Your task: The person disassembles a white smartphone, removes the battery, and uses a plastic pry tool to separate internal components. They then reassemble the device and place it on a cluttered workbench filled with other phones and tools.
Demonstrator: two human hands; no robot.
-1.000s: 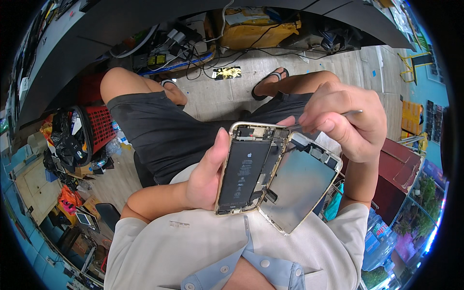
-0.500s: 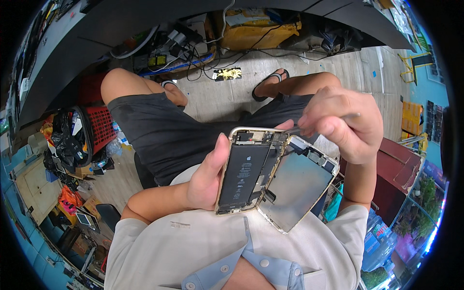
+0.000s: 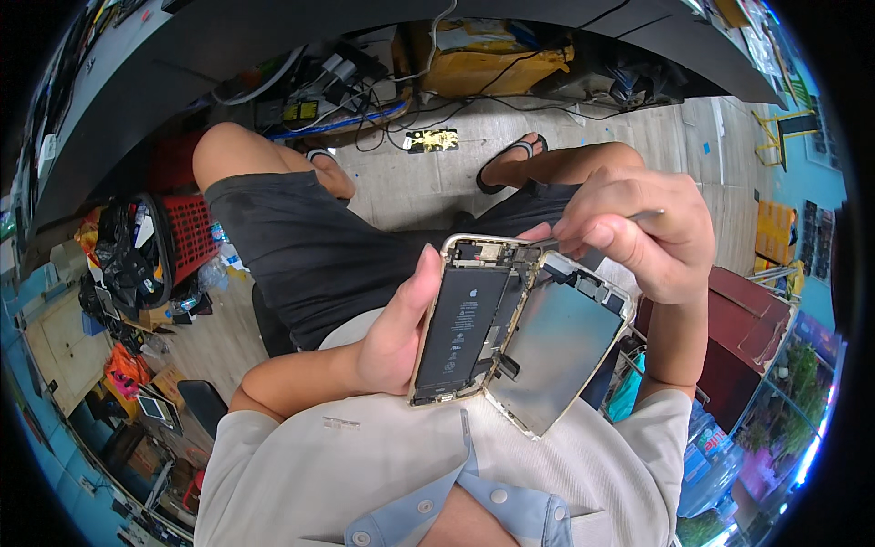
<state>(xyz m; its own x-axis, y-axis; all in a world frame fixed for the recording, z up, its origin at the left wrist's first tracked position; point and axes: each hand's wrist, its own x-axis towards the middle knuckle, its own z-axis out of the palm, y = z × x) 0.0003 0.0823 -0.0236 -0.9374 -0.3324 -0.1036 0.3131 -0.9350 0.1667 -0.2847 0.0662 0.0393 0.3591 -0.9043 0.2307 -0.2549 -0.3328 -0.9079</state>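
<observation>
An opened smartphone (image 3: 463, 319) rests in my left hand (image 3: 397, 330), the thumb along its left edge and fingertips showing past its top edge. A black battery fills much of its body, with metal covers and small parts around it. The detached-looking screen assembly (image 3: 563, 351) is folded out to the right, its metal back facing up, and a dark flex cable (image 3: 508, 366) shows near the lower joint. My right hand (image 3: 649, 232) pinches a thin grey metal tool (image 3: 650, 214) above the phone's upper right corner. The tool's tip reaches the top of the phone; whether it touches is unclear.
Below a dark desk (image 3: 164, 91) lie tangled cables and a yellow carton (image 3: 497, 71). A red basket (image 3: 190, 235) with black bags stands at the left. On the right are a dark red cabinet (image 3: 729, 319) and a large water bottle (image 3: 709, 460).
My right hand has shifted slightly left and turned a little, with the tool in its fingers. The phone has moved slightly to the right at its top.
</observation>
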